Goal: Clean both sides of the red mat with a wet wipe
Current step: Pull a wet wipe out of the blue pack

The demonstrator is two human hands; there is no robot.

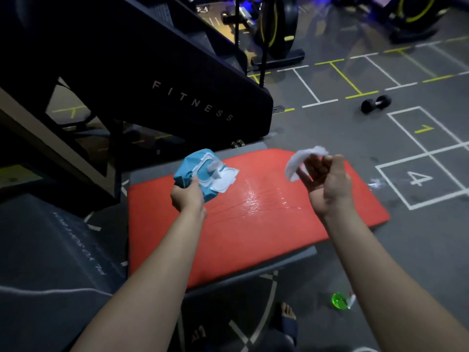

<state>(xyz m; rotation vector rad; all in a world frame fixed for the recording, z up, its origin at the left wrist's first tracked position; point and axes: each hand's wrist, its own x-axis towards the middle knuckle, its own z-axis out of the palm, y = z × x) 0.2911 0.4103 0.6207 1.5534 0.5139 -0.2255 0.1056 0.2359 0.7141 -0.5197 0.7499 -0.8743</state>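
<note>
The red mat [253, 224] lies flat on a grey pad on the gym floor, with a wet shiny patch near its middle. Above its far left part my left hand [187, 196] grips a blue pack of wet wipes [203, 174]; its white lid is open and a wipe pokes out. My right hand [327, 184] is raised over the mat's right part, palm toward me, fingers curled round a white wet wipe [302, 161] that hangs free of the pack.
A black fitness machine [152, 80] rises at the left behind the mat. A dumbbell [375, 104] lies on the marked floor at the right. A green spray bottle [341, 301] lies near my bare feet [286, 313].
</note>
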